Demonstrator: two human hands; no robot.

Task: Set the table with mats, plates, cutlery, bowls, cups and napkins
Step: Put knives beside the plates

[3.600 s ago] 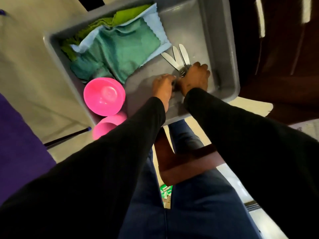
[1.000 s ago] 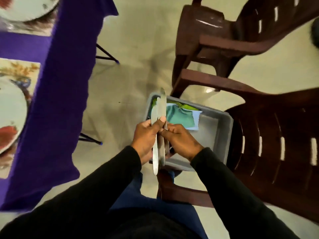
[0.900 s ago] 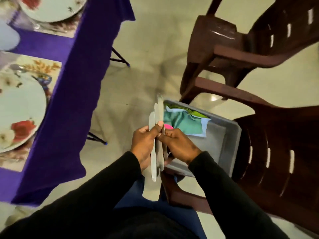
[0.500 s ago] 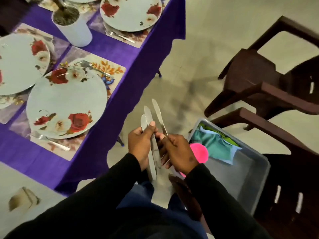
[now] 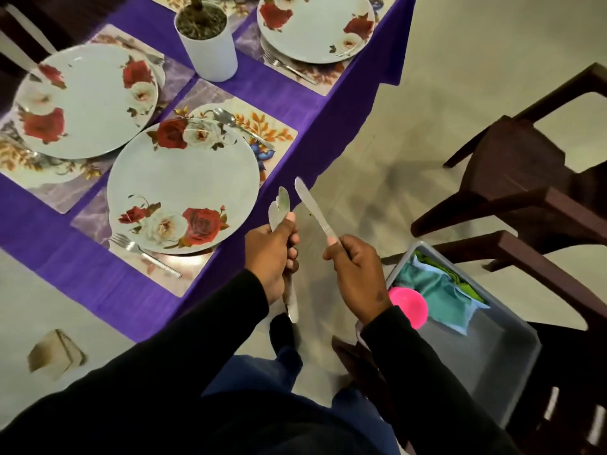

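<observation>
Purple-clothed desk (image 5: 289, 103) at upper left carries floral rectangular placemats (image 5: 272, 133) with round white rose-print plates (image 5: 184, 188), a steel fork (image 5: 144, 256) near the closest plate's near edge, a steel spoon (image 5: 239, 126) at its far edge, and a white cylindrical plant pot (image 5: 210, 44) farther back. Dark brown plastic chairs (image 5: 512, 192) at right; a grey plastic tub (image 5: 499, 359) sits on the nearer one, holding a pink plastic bowl (image 5: 409, 307) and teal and green cloth napkins (image 5: 440, 290). Both hands are over the floor just beside the desk's edge. Right hand (image 5: 356, 274) pinches a single steel table knife (image 5: 313, 208) by its handle, grip clamped, blade tip pointing up and slightly left toward the desk, long axis near upright. Left hand (image 5: 271, 254) is fisted around a bundle of steel knives (image 5: 279, 208), thumb pressed on the blades, rounded tips up, handles poking out below the fist. Black sleeves (image 5: 197, 339) cover both forearms, wrists level, hands close but apart.
</observation>
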